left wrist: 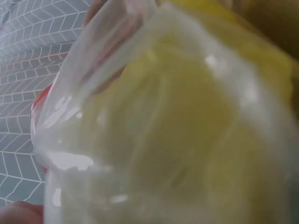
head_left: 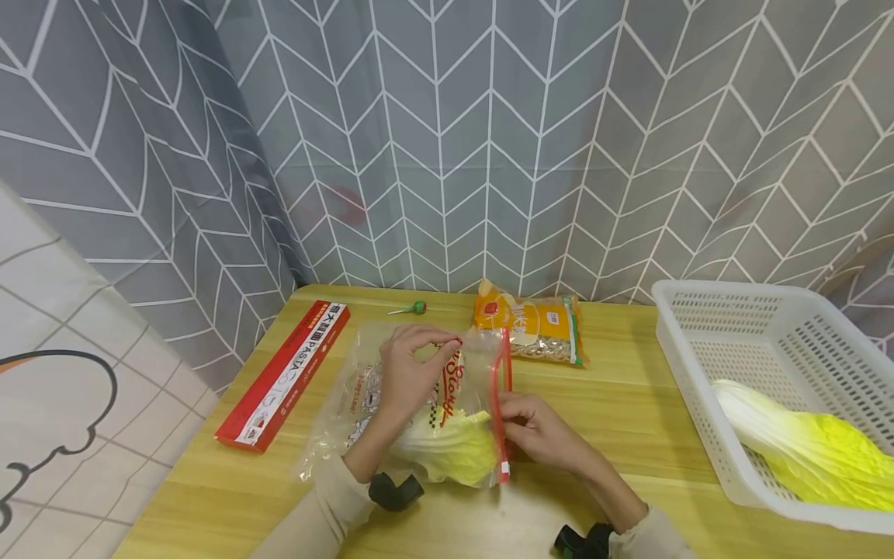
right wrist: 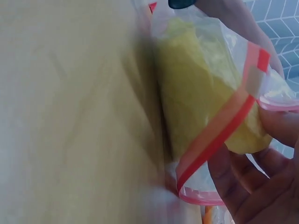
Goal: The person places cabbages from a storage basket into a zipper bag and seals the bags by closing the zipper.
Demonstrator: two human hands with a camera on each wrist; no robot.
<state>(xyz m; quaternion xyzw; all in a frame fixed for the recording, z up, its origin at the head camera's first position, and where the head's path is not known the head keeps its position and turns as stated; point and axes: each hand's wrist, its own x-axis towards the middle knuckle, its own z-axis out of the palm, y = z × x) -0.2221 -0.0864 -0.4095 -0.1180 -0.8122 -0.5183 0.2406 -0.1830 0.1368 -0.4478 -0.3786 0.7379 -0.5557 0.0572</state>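
Note:
A clear zip bag (head_left: 349, 349) with a red slider strip and red print lies toward the left half of the table. Inside it is a yellow-white napa cabbage leaf (head_left: 447, 446), which fills most of the left wrist view through the plastic. My left hand (head_left: 408, 373) pinches the bag's upper side near its mouth, thumb against fingers. At the mouth, on the right, my right hand (head_left: 541, 427) has its thumb and fingers around the leaf's end (right wrist: 247, 133). The red zip strip (right wrist: 219, 126) stands apart there, its white slider (right wrist: 255, 81) at the near corner.
A red pasta box (head_left: 282, 376) lies left of the bag. Behind are a green lollipop (head_left: 417, 307) and an orange pasta packet (head_left: 531, 322). On the right stands a white plastic basket (head_left: 687, 404) holding another cabbage leaf (head_left: 803, 442). A patterned curtain (head_left: 461, 140) hangs along the table's back edge.

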